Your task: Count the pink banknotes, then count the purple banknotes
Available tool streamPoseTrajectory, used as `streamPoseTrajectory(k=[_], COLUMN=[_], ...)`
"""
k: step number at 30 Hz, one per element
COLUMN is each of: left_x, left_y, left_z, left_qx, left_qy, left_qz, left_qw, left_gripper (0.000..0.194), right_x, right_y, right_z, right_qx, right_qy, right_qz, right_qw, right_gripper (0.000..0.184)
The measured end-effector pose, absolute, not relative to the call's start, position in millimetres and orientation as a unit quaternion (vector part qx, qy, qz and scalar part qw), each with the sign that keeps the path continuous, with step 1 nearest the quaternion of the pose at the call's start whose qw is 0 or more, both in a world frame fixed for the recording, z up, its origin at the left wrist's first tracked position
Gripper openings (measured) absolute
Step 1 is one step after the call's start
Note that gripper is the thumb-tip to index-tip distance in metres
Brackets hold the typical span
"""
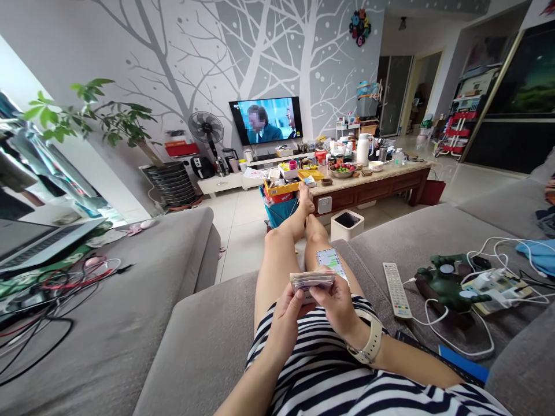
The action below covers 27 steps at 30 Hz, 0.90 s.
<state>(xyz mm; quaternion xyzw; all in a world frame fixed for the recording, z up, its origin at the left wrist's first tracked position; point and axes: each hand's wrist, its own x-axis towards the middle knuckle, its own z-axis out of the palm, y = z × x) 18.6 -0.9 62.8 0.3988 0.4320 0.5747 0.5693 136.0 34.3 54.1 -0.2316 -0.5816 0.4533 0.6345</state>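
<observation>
Above my lap, both hands grip a stack of what look like banknotes (pixel 312 281), its layered top edges facing up. My left hand (pixel 288 309) is closed round the left end, thumb on the near face. At the right end my right hand (pixel 336 303) pinches the stack, its thumb also in front; the fingers behind are mostly hidden. A phone (pixel 333 264) with a lit chat screen lies on my right thigh, just beyond the right hand. The right wrist wears a pale watch (pixel 370 341).
On the sofa (pixel 208 341) to my right lie a remote control (pixel 396 290), a dark green figurine (pixel 446 283) and a power strip (pixel 498 292) with cables. A laptop (pixel 39 245) and tangled cords are at left. Ahead stand a cluttered coffee table (pixel 368 184) and a bin (pixel 347 224).
</observation>
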Motion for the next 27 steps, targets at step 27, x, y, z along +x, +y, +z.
streamPoseTrajectory(k=[27], left_x=[8.9], left_y=[-23.9], left_z=[76.6], left_qx=[0.681], left_qy=[0.463], left_qz=[0.502], left_qw=[0.265], left_gripper=[0.039], right_x=[131.0], right_y=[28.6], right_z=[62.5], right_qx=[-0.195], right_qy=[-0.439], right_qz=[0.657], right_qw=[0.581], right_gripper=[0.028])
